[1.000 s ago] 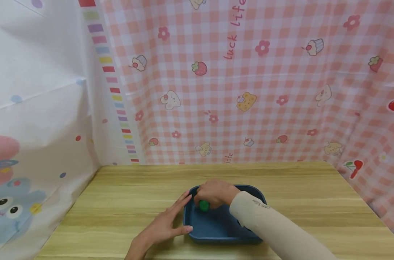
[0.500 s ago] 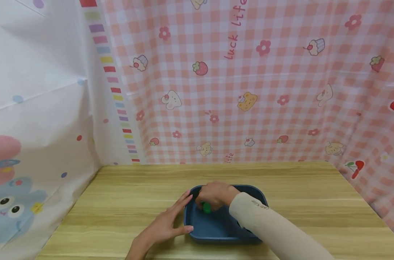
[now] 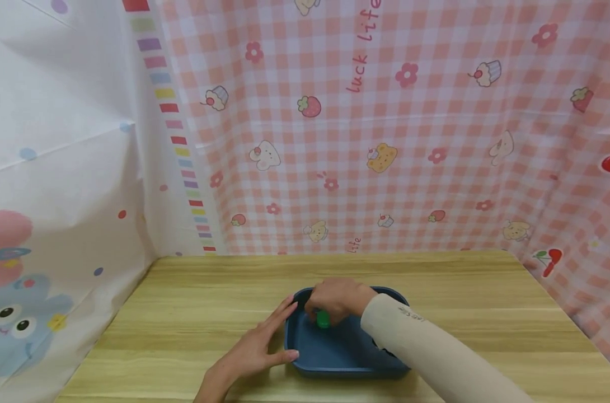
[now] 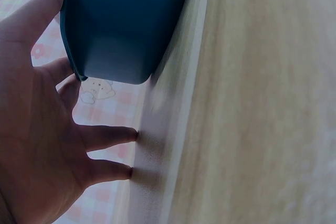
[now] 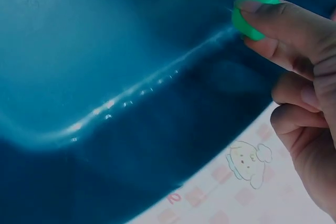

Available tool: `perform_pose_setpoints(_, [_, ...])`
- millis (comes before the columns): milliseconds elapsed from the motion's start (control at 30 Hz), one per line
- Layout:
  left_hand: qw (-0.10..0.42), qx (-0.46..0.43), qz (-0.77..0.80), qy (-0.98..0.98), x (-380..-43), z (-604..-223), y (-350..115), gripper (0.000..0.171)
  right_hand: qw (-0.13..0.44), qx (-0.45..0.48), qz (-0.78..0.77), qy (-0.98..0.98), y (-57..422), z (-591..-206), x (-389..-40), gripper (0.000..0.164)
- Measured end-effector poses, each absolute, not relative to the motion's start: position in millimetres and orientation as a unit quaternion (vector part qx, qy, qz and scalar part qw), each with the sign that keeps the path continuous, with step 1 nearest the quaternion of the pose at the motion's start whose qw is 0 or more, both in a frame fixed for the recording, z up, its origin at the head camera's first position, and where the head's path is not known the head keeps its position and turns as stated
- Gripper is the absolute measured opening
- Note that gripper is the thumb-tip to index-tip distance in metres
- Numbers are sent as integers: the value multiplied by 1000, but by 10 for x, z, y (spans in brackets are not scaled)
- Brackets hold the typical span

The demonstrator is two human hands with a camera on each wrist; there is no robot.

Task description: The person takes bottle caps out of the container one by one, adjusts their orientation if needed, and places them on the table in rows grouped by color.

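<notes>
A dark blue rectangular tray [image 3: 342, 352] with rounded corners and raised walls sits on the table. My left hand [image 3: 252, 350] lies at its left side, with the thumb and straight fingertips touching the rim. In the left wrist view, two other fingers of the left hand [image 4: 52, 129] reach toward the tabletop, apart from the tray. My right hand [image 3: 337, 301] is inside the tray near its far left part. It pinches a small bright green piece [image 5: 252, 31] between thumb and fingers; its exact kind cannot be told. Small bright specks line the tray's inner edge in the right wrist view.
The wood-grain table [image 3: 209, 291] extends around the tray on all sides. A pink checked curtain [image 3: 335, 196] hangs behind the table and on the right. A white printed sheet [image 3: 73, 168] hangs on the left.
The green piece in my right hand has moved slightly to the right inside the tray, and the right sleeve has shifted a little to the right. The left hand and tray look still.
</notes>
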State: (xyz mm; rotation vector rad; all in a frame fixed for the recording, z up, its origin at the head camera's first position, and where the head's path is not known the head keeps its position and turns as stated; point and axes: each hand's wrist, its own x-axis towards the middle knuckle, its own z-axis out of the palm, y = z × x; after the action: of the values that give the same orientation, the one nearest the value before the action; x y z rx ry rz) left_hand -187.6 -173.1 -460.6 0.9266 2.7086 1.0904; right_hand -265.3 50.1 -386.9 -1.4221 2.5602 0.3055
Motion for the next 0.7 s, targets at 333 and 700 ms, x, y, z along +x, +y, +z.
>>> perform_pose_setpoints(333, [37,298,354,885,-1865,-4596,-1722,80,86,-501,105,855,687,-3652,-2526,29])
perform_pose_setpoints(700, [41,300,363,881,-1873,-4613,-1721,81,48,-531,89,841,990,-3456,-2285,34])
